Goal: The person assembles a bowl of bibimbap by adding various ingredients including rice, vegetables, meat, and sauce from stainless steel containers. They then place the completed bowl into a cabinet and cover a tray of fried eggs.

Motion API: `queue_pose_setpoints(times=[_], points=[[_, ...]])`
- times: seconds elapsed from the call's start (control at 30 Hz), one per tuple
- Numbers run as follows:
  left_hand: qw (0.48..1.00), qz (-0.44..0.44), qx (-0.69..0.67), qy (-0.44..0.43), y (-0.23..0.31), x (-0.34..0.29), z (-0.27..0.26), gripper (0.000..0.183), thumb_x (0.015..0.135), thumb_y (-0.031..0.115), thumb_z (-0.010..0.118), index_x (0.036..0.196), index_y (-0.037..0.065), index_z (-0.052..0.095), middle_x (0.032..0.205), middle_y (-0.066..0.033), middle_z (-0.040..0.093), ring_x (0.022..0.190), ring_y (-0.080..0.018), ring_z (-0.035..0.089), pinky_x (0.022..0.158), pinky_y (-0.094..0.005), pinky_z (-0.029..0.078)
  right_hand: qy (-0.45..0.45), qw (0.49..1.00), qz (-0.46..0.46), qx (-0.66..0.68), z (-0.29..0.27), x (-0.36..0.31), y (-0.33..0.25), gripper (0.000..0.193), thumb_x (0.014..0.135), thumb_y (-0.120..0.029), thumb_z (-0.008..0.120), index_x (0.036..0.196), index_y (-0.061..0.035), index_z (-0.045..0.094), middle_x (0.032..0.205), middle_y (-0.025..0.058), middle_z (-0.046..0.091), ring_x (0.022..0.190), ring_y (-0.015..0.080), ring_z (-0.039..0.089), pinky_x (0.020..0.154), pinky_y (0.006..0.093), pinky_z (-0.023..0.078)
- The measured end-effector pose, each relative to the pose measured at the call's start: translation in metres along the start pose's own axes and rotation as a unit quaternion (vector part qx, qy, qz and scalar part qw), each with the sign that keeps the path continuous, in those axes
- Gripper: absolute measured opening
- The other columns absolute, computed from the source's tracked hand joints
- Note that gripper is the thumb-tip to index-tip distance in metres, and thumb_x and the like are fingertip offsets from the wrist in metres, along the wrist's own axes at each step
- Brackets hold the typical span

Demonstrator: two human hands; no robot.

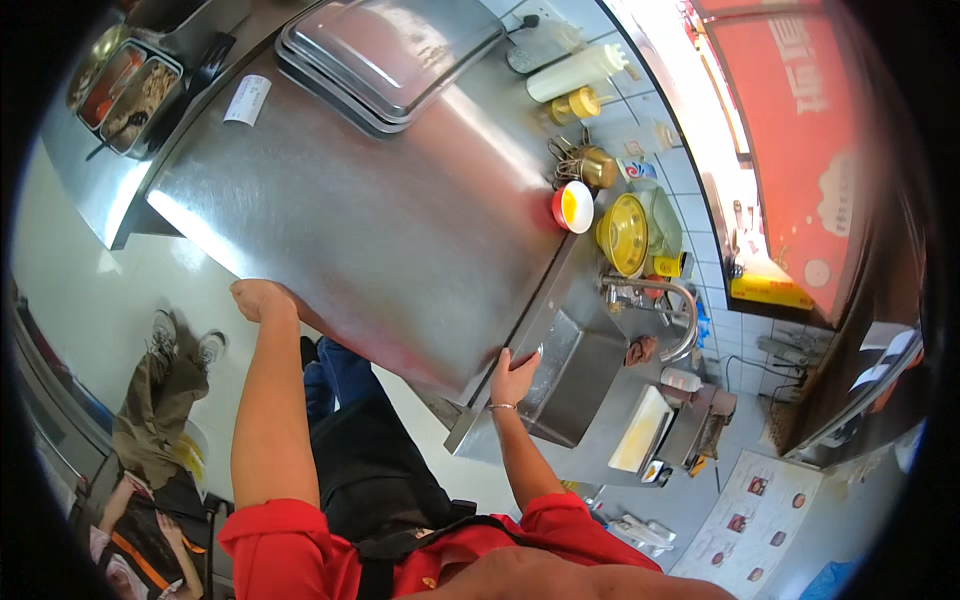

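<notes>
A broad stainless steel worktable (pixel 370 220) stretches out in front of me. My left hand (pixel 264 298) is at its near edge, fingers curled round the rim; their tips are hidden. My right hand (pixel 512 380) rests where the table's near right corner meets the steel sink (pixel 575 375), thumb and a finger spread apart, holding no loose object. A bracelet circles that wrist. Towards the far edge lies a steel tray with a clear lid (pixel 400 50). A small white slip of paper (pixel 247 100) is on the tabletop, left of the tray.
A red-and-white bowl (pixel 573 207) with yellow contents stands at the table's right, by a yellow bowl (pixel 624 235) and a curved faucet (pixel 680 310). Squeeze bottles (pixel 575 75) line the tiled wall. Food pans (pixel 125 95) sit far left. Another person's legs (pixel 155 410) show at left.
</notes>
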State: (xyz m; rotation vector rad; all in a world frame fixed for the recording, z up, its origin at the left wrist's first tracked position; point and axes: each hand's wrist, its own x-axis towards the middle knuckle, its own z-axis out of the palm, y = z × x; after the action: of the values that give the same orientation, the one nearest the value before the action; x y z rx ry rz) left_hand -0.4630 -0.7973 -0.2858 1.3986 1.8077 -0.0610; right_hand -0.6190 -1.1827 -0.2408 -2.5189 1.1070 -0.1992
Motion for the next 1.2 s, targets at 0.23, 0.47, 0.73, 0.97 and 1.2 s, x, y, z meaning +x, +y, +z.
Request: queue_pose_setpoints(times=[0.23, 0.47, 0.73, 0.97, 1.2], points=[[0.984, -0.039, -0.171, -0.025, 0.008, -0.011, -0.008, 0.049, 0.091, 0.026, 0.023, 0.104, -0.006, 0.057, 0.113, -0.0227, 0.056, 0.098, -0.0368, 0.055, 0.084, -0.0438, 0.045, 0.01, 1.0, -0.01, -0.017, -0.002, -0.003, -0.01, 0.074, 0.079, -0.034, 0.063, 0.131, 0.009, 0.031, 0.127, 0.0256, 0.045, 0.118, 0.0368, 0.045, 0.097, 0.0388, 0.036], [0.976, -0.053, -0.21, -0.022, -0.005, 0.011, 0.003, 0.046, 0.088, 0.028, 0.026, 0.106, 0.0, 0.058, 0.112, -0.0191, 0.058, 0.095, -0.035, 0.056, 0.081, -0.041, 0.046, 0.021, 0.999, -0.028, -0.028, 0.009, 0.004, 0.013, 0.075, 0.079, -0.032, 0.064, 0.132, 0.0105, 0.029, 0.129, 0.027, 0.042, 0.118, 0.0371, 0.044, 0.099, 0.0383, 0.035], [0.971, -0.061, -0.232, -0.024, 0.002, 0.002, -0.005, 0.049, 0.088, 0.03, 0.024, 0.109, 0.001, 0.058, 0.112, -0.0179, 0.058, 0.098, -0.0353, 0.055, 0.085, -0.0414, 0.044, 0.012, 0.999, -0.036, 0.011, 0.013, 0.003, 0.022, 0.075, 0.08, -0.032, 0.063, 0.131, 0.0101, 0.029, 0.126, 0.0267, 0.044, 0.118, 0.0373, 0.044, 0.099, 0.0384, 0.034], [0.971, -0.04, -0.235, -0.022, -0.004, 0.006, 0.0, 0.049, 0.088, 0.027, 0.022, 0.109, 0.001, 0.058, 0.113, -0.0171, 0.057, 0.097, -0.0347, 0.056, 0.083, -0.0416, 0.046, 0.01, 0.999, -0.04, -0.008, 0.011, 0.005, 0.024, 0.075, 0.08, -0.033, 0.063, 0.131, 0.0104, 0.029, 0.129, 0.0274, 0.042, 0.12, 0.0378, 0.042, 0.1, 0.0386, 0.033], [0.944, -0.078, -0.312, -0.072, -0.003, 0.003, -0.005, 0.049, 0.091, 0.033, 0.028, 0.11, -0.002, 0.055, 0.116, -0.0166, 0.056, 0.102, -0.0312, 0.055, 0.088, -0.0379, 0.043, -0.044, 0.997, -0.015, 0.056, -0.004, -0.009, -0.003, 0.076, 0.08, -0.033, 0.064, 0.129, 0.0127, 0.028, 0.121, 0.0232, 0.046, 0.11, 0.0321, 0.047, 0.096, 0.0357, 0.034]])
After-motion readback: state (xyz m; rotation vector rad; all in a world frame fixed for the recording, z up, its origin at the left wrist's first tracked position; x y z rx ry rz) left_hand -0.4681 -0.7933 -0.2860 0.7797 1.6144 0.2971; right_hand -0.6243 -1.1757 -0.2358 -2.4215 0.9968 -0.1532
